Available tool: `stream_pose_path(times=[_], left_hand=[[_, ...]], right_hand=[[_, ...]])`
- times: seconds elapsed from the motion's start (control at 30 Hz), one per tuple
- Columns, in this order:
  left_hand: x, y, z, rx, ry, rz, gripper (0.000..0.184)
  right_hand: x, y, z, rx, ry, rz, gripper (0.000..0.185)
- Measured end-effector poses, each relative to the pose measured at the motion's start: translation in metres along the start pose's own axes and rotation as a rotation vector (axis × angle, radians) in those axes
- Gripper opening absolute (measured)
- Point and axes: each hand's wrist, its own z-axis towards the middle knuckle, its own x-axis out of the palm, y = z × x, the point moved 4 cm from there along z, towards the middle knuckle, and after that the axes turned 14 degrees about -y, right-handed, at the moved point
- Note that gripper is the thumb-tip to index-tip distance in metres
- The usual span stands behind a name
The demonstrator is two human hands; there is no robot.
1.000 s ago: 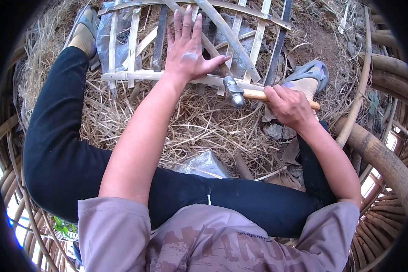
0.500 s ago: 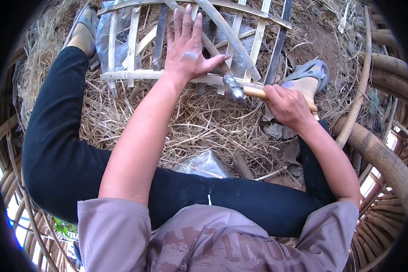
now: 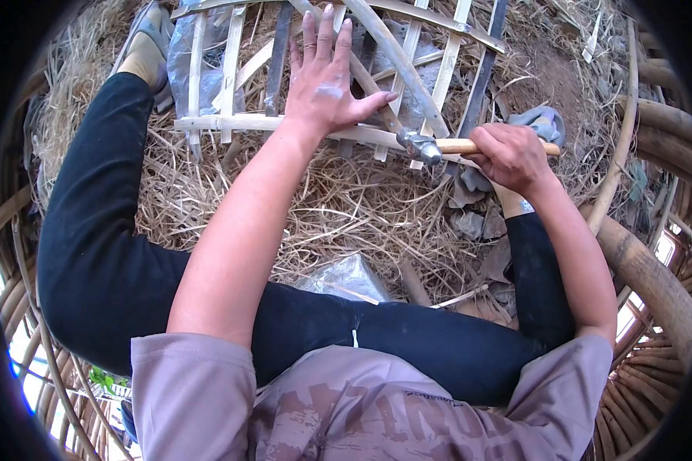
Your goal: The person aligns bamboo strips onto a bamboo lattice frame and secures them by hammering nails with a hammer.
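My left hand (image 3: pixel 321 86) lies spread over a lattice of pale and dark bamboo strips (image 3: pixel 227 121), its fingers pointing away from me. A whitish patch shows on the back of that hand. In my right hand (image 3: pixel 513 157) is a hammer (image 3: pixel 420 146), gripped by its wooden handle. The metal head points left and sits over the near cross strip, to the right of my left thumb. Whether the head touches the strip I cannot tell. A diagonal slat (image 3: pixel 398 65) crosses the lattice beside my left fingers.
Straw (image 3: pixel 346 207) covers the ground between my legs. Clear plastic (image 3: pixel 344 278) lies near my lap, and more plastic sheet (image 3: pixel 184 61) is under the lattice at left. My sandalled feet flank the lattice. A thick bamboo pole (image 3: pixel 646 269) and stacked canes stand at right.
My right hand and the hammer have shifted right and slightly up, with more of the handle end showing. My left hand keeps its place on the lattice, apart from a slight shift of the view.
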Motion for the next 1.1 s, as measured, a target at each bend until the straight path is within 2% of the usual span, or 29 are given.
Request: stream_pose_path(times=[0.2, 0.33, 0.47, 0.57, 0.67, 0.77, 0.93, 1.1], left_hand=[[0.002, 0.001, -0.001, 0.022, -0.027, -0.014, 0.128], [0.002, 0.001, -0.001, 0.016, -0.049, -0.04, 0.129], [0.002, -0.001, 0.0, 0.022, -0.059, -0.04, 0.13], [0.002, 0.0, -0.001, 0.008, -0.033, -0.038, 0.13], [0.001, -0.003, 0.0, -0.006, -0.006, -0.029, 0.13], [0.006, 0.002, -0.002, 0.007, -0.021, 0.009, 0.131], [0.005, 0.003, -0.001, 0.03, -0.028, 0.034, 0.129], [0.006, 0.002, -0.002, 0.038, -0.08, -0.01, 0.129]], right_hand=[[0.012, -0.003, 0.006, 0.016, -0.009, 0.022, 0.025], [0.008, 0.001, 0.009, -0.082, -0.073, 0.069, 0.025], [0.012, 0.005, 0.009, -0.038, 0.006, 0.046, 0.025], [0.007, 0.003, 0.007, -0.051, -0.071, 0.125, 0.026], [0.016, -0.006, 0.001, 0.028, -0.036, 0.042, 0.027], [0.006, 0.0, 0.003, -0.068, -0.061, 0.065, 0.028], [0.023, -0.001, -0.007, -0.058, 0.051, -0.049, 0.027], [0.011, 0.01, -0.004, -0.081, -0.068, 0.079, 0.026]])
